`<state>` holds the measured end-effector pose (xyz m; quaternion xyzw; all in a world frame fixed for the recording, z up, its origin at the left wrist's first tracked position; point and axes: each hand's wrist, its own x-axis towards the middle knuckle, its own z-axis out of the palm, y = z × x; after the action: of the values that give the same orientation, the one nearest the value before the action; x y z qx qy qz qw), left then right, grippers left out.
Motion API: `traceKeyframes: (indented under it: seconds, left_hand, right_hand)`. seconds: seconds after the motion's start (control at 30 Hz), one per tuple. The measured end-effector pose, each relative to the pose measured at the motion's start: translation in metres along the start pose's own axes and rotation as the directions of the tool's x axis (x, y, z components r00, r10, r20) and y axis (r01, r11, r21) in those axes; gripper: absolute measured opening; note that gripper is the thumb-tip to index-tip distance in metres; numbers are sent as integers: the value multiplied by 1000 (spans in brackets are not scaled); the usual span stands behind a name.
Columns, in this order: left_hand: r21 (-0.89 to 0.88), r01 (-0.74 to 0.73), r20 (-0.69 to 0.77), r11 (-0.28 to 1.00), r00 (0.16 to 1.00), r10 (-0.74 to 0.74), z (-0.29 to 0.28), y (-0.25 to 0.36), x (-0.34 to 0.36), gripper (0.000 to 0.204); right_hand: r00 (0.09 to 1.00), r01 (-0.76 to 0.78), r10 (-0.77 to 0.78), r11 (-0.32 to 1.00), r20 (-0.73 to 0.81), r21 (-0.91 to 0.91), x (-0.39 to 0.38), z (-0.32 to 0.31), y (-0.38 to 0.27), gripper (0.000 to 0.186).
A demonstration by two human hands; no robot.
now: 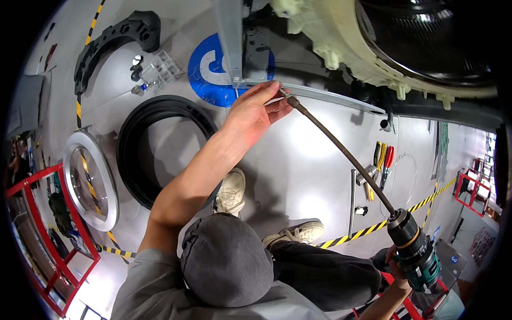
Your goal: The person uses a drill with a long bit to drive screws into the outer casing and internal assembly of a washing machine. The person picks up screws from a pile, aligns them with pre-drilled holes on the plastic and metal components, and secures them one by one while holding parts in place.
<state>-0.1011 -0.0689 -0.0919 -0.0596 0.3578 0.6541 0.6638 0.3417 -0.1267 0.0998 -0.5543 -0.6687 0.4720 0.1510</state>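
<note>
Probably heavy at the rear and stiff along the shaft, the cordless drill (417, 255) at lower right; best taken by the handle, with the long extension bit (341, 150) steadied near its tip; right hand (399, 266) closed around the handle; left hand (252, 111) half-open, fingers pinching the bit tip against the grey metal frame edge (330, 98). Round blue floor sign (209, 69) with white shape behind; yellow-black striped tape (373, 228) across the floor.
</note>
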Motion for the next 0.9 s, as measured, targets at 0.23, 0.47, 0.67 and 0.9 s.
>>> traceKeyframes:
  seconds: [0.23, 0.47, 0.67, 0.9]
  left_hand:
    - [109, 54, 119, 993, 991, -67, 60, -22, 7, 14]
    - [235, -94, 339, 967, 941, 9, 163, -46, 3, 14]
    - [448, -213, 490, 868, 871, -39, 294, -88, 1, 21]
    - [488, -96, 554, 868, 802, -223, 401, -168, 24, 18]
  right_hand:
    - [979, 72, -32, 978, -199, 195, -40, -18, 60, 54]
    - [947, 201, -98, 922, -305, 329, -37, -40, 73, 46]
    - [854, 375, -116, 813, -508, 446, -42, -46, 109, 43]
    - [806, 432, 116, 556, -581, 710, -48, -37, 152, 62]
